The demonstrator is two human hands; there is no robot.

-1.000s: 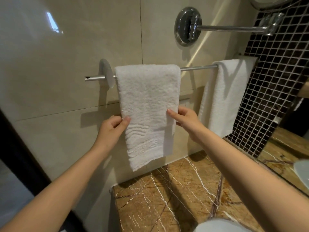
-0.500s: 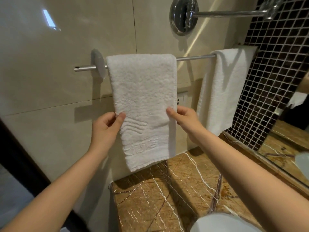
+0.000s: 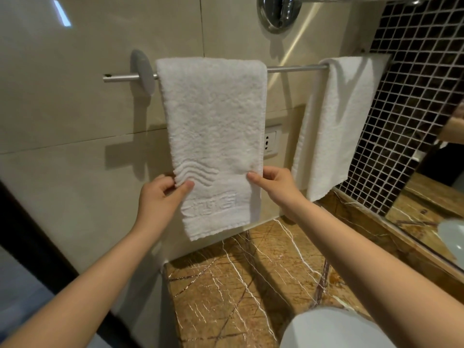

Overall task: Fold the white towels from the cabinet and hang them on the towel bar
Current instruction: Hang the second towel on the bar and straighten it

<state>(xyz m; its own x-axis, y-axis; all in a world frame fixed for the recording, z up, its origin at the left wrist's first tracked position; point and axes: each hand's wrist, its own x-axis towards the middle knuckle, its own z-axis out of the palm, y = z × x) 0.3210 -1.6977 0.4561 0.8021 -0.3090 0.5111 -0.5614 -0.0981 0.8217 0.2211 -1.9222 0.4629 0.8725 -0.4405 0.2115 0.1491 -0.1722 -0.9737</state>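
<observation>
A folded white towel (image 3: 213, 126) with a wavy embossed pattern hangs over the metal towel bar (image 3: 293, 69) on the beige tiled wall. My left hand (image 3: 163, 197) pinches the towel's left edge low down. My right hand (image 3: 273, 184) pinches its right edge at the same height. A second white towel (image 3: 334, 126) hangs over the right end of the bar, touched by neither hand.
Below lies a brown marble counter (image 3: 251, 285) with a white basin rim (image 3: 334, 330) at the bottom. A wall socket (image 3: 270, 143) sits behind the towel. Dark mosaic tiles (image 3: 411, 96) and a mirror (image 3: 442, 222) stand on the right; a chrome fitting (image 3: 278, 13) hangs above.
Both hands have slid down the towel's side edges toward its lower part. The view has tilted down, so the bar sits higher in frame.
</observation>
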